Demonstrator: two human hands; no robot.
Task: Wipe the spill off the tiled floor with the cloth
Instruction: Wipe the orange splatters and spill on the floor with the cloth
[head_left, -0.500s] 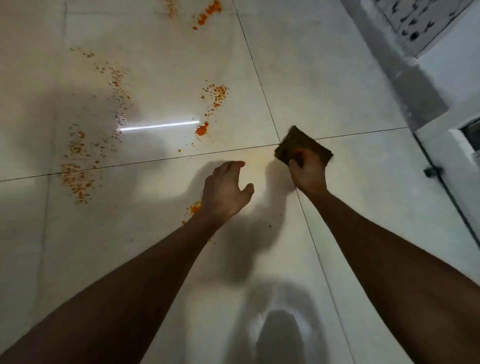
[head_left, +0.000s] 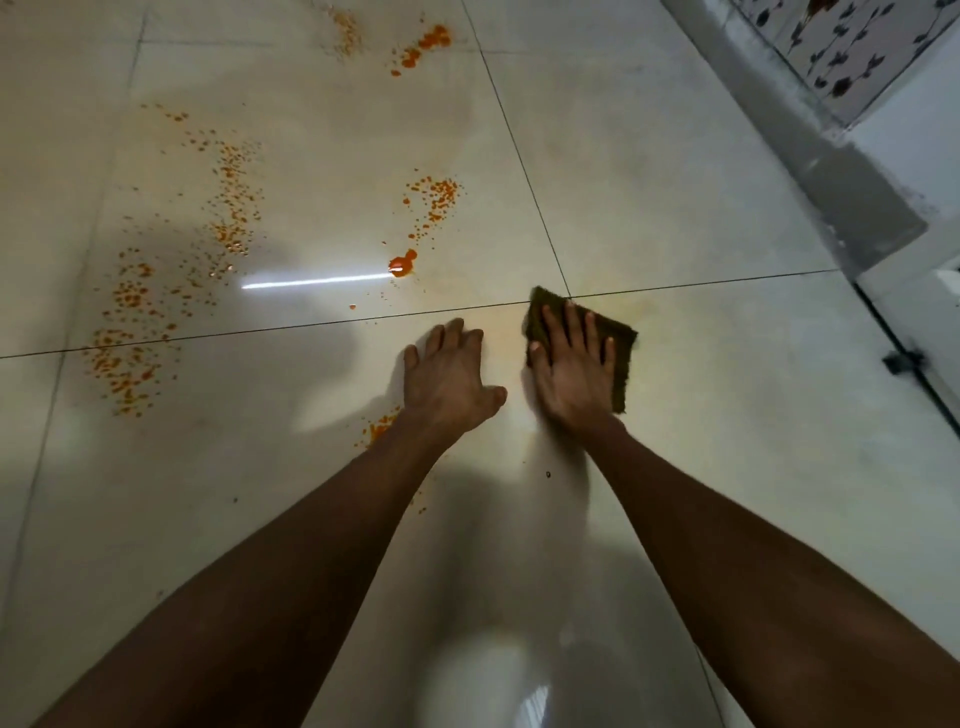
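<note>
A dark brown-green cloth (head_left: 626, 343) lies flat on the pale tiled floor (head_left: 675, 182), just below a grout cross. My right hand (head_left: 574, 371) presses on it with straight, spread fingers. My left hand (head_left: 449, 376) rests flat on the bare tile just left of the cloth. Orange spill shows in several patches: a wet blob (head_left: 402, 264), a speckled patch above it (head_left: 434, 200), a long band of droplets on the left (head_left: 156, 291), a splash at the top (head_left: 423, 47), and a small patch beside my left wrist (head_left: 378, 429).
A grey raised kerb (head_left: 810, 150) runs diagonally along the upper right, with patterned tiles beyond it. A white door frame and a dark latch (head_left: 901, 358) stand at the right edge. A bright light streak (head_left: 311, 281) reflects off the floor.
My right hand held the cloth bunched and lifted at one edge; now the cloth lies flat under its straight fingers. My left hand has flattened onto the tile.
</note>
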